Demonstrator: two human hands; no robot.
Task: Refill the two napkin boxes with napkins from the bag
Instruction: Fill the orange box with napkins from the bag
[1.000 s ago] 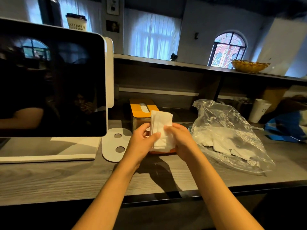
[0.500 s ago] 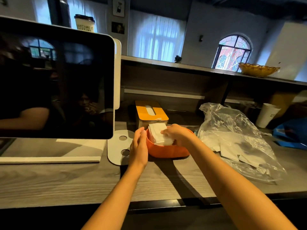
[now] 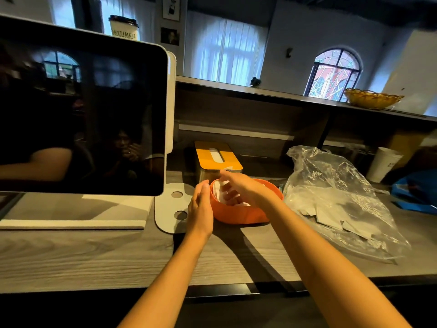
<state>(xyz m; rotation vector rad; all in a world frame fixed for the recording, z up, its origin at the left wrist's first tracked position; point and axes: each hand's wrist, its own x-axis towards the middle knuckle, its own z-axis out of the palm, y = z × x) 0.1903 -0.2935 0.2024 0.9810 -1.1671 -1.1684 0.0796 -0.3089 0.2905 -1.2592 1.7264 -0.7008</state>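
Note:
An open orange napkin box (image 3: 246,213) stands on the wooden counter (image 3: 94,254) with white napkins (image 3: 218,194) inside. My right hand (image 3: 241,188) is over the box, fingers spread and blurred, reaching down onto the napkins. My left hand (image 3: 201,207) lies flat against the box's left wall, fingers straight. Behind it stands a second box with a yellow slotted lid (image 3: 217,157), a napkin showing in the slot. To the right lies a clear plastic bag (image 3: 340,200) holding loose white napkins.
A large dark screen (image 3: 80,114) on a white stand (image 3: 172,209) fills the left. A white paper cup (image 3: 384,163) and something blue (image 3: 416,190) sit at the right. A raised shelf behind carries a yellow basket (image 3: 373,98).
One second ago both hands held a napkin stack above the box. The stack has gone down into the orange box; my left hand moved to the box's side and my right hand opened over the napkins.

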